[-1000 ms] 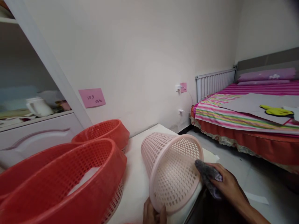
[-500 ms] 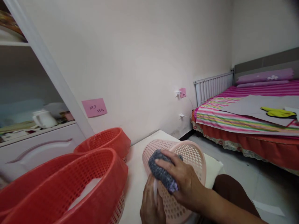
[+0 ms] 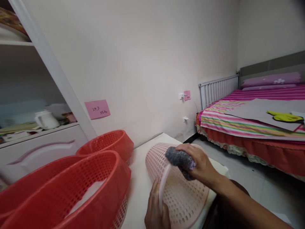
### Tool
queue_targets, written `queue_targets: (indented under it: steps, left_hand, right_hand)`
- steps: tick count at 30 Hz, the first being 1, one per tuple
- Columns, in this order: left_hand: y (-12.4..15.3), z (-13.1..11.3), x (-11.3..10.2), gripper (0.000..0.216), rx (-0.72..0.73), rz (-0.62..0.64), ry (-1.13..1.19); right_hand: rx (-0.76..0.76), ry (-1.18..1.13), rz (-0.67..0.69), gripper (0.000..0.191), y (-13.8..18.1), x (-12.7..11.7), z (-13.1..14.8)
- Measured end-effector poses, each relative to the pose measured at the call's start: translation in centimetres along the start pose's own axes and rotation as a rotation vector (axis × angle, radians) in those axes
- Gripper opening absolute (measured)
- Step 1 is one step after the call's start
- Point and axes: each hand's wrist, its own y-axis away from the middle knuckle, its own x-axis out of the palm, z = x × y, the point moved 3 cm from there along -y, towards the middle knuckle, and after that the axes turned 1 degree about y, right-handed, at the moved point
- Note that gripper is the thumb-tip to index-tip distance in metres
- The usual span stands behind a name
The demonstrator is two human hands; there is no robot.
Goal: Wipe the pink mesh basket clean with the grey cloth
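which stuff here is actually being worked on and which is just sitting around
In hand:
- pink basket, on its side, left hand at its rim
- grey scrubbing cloth pressed to it by right hand

Lying about:
- red baskets
- white jug on shelf
- pink note
- bed

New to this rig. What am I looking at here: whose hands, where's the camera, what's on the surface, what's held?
No machine here: a person works bare-handed, and the single camera sits on their head, looking forward and down. The left hand steadies a pale pink mesh basket lying on its side on a white surface. The right hand grips a grey cloth pressed against the basket's rim. Red mesh baskets sit to the left. Behind are a white cabinet and a striped bed.
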Motion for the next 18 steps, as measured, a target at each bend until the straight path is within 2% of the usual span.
queue_targets:
  steps: [4, 7, 10, 12, 14, 16, 18]
  left_hand:
    - [0.5, 0.3, -0.2, 0.049, -0.025, -0.012, 0.010]
    - [0.7, 0.2, -0.2, 0.046, -0.053, -0.020, 0.012]
    - [0.7, 0.1, -0.4, 0.043, -0.086, -0.046, 0.007]
    - [0.8, 0.2, -0.7, 0.042, -0.120, -0.086, -0.001]
    - [1.0, 0.5, -1.0, 0.043, -0.147, -0.128, -0.024]
    - [1.1, 0.7, -1.2, 0.042, -0.148, -0.156, -0.056]
    - [1.1, 0.6, -1.2, 0.041, -0.104, -0.162, -0.074]
  right_hand:
    - [0.384, -0.117, -0.161, 0.042, 1.6, -2.3, -5.5]
    - [0.570, -0.151, -0.299, 0.044, 4.8, -3.0, -9.3]
    - [0.676, -0.201, -0.382, 0.043, 8.0, -2.4, -11.6]
    - [0.691, -0.229, -0.407, 0.044, 8.8, -1.8, -11.8]
    - [0.671, -0.240, -0.420, 0.047, 8.3, -1.6, -11.0]
    - [0.619, -0.228, -0.412, 0.047, 6.7, -2.0, -9.2]
    - [0.488, -0.165, -0.333, 0.043, 4.6, -2.6, -6.3]
